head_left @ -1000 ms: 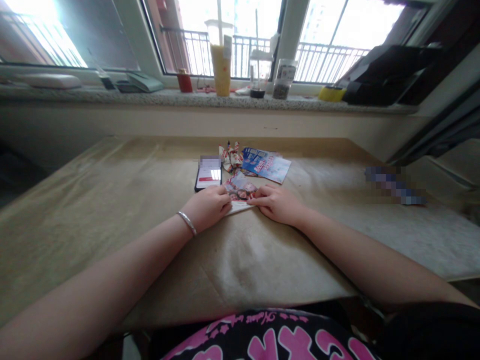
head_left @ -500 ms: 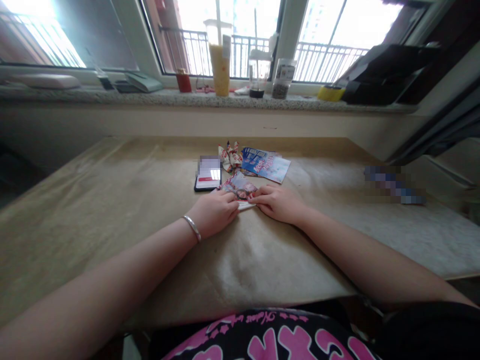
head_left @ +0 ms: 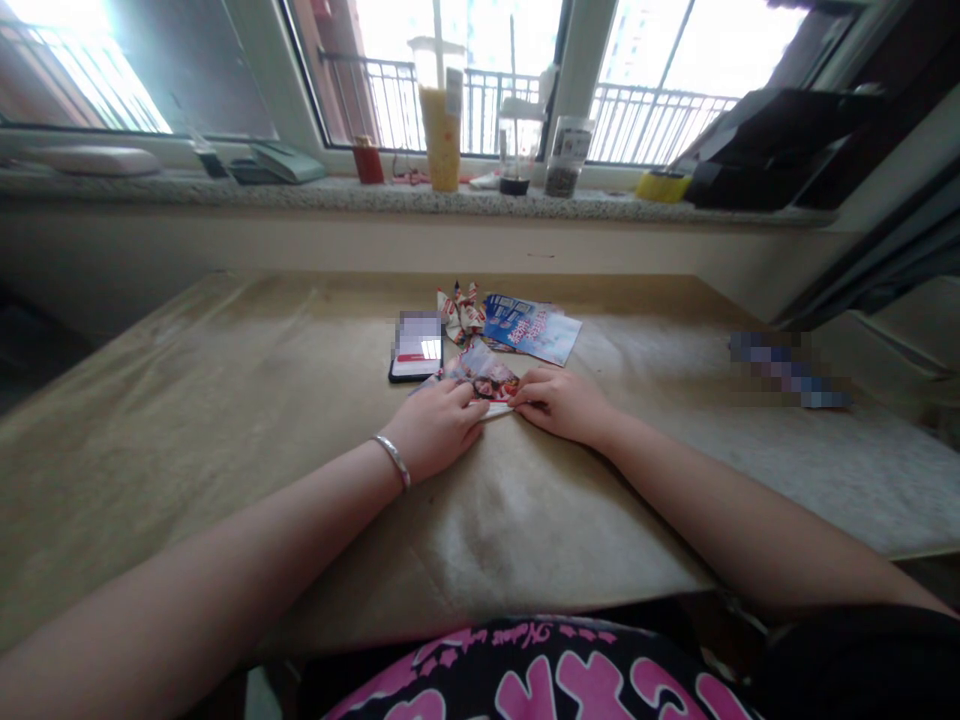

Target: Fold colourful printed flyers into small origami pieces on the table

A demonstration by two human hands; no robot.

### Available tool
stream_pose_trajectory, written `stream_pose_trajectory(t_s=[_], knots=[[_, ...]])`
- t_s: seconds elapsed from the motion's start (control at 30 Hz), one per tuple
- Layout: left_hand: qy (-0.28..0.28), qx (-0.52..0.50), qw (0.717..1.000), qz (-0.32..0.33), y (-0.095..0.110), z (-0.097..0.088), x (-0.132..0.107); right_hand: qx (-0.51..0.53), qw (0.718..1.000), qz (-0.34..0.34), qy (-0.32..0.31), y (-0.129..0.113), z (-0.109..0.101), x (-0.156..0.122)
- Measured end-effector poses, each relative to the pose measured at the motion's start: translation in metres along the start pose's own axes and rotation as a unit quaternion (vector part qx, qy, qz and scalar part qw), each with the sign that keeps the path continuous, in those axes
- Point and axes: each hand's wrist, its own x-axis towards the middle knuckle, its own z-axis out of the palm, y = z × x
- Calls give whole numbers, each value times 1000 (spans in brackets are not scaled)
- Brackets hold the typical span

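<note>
A printed paper sheet point(head_left: 489, 377) with a colourful picture lies partly folded on the table, a white strip showing along its near edge. My left hand point(head_left: 439, 425) is closed on the sheet's left near part, fingers pressing on it. At the right end of the folded edge, my right hand point(head_left: 559, 403) pinches the paper between thumb and fingers. Just behind my left hand lies a phone point(head_left: 418, 350) with a lit screen. Beyond the sheet rest several blue printed leaflets point(head_left: 534, 330) in a fanned pile, beside folded paper pieces point(head_left: 460, 312) in cream and red.
A pale cloth covers the table point(head_left: 300, 400). At its right lies a blurred bluish item point(head_left: 787, 370). Along the windowsill point(head_left: 300, 197) stand a tall cup point(head_left: 439, 130) with yellow contents, a clear jar point(head_left: 568, 158), yellow tape point(head_left: 662, 186) and a black object point(head_left: 772, 150).
Both hands have shifted slightly to the right along the sheet's near edge. The white strip there looks narrower and flatter. Phone, leaflets and folded pieces stay put.
</note>
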Motion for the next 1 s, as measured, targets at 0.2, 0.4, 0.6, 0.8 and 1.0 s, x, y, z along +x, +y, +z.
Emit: stream_pose_trajectory(t_s=[0.2, 0.4, 0.6, 0.8, 1.0], knots=[[-6, -12, 1000, 13, 2, 1, 0, 12, 1000, -4, 2, 1, 0, -1], [-27, -37, 998, 36, -1, 1, 0, -4, 1000, -16, -2, 0, -1, -1], [-30, -31, 998, 34, -2, 1, -1, -65, 995, -75, 4, -1, -2, -1], [-24, -38, 998, 46, -4, 2, -3, -46, 993, -111, 2, -3, -2, 0], [-41, -51, 996, 55, -5, -2, -3, -30, 993, -117, 1, -1, -2, -1]])
